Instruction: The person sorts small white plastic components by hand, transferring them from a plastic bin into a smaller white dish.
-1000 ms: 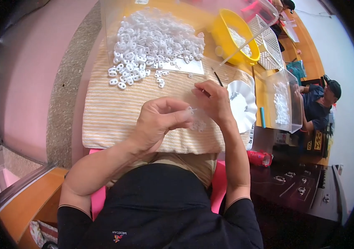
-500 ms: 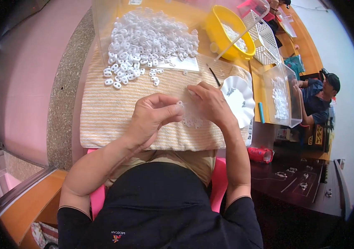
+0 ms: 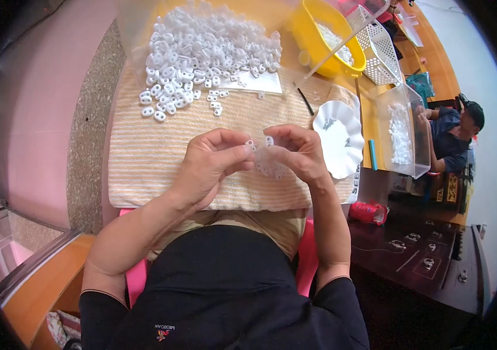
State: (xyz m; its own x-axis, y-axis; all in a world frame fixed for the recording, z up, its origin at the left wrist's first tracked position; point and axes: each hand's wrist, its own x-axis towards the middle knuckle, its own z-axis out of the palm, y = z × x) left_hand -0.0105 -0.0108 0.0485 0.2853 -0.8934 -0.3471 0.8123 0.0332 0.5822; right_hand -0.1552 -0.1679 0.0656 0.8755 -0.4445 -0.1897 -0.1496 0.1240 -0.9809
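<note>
My left hand [image 3: 206, 166] pinches a small clear two-hole piece [image 3: 251, 143] between thumb and forefinger. Close beside it, my right hand [image 3: 301, 156] grips a white oval two-hole plastic piece [image 3: 269, 141] upright by its edge. The two pieces are a little apart. Under my right hand, a cluster of small clear pieces [image 3: 268, 168] lies on the striped towel [image 3: 155, 166]; the hand covers part of it. Beyond my hands is a large heap of white two-hole plastic pieces [image 3: 213, 52], with several loose ones nearer me.
To the right lies a white fluted dish [image 3: 337, 149] with small dark bits, near a thin black stick [image 3: 305, 101] and a blue stick [image 3: 373, 155]. Farther off are a yellow basket [image 3: 360, 65], a white perforated basket [image 3: 384, 73] and a clear bin [image 3: 420, 157]. A person sits beyond it.
My right hand has lifted a white two-hole piece from the towel area and turned, holding it up beside my left hand's piece. My left hand stays nearly in place.
</note>
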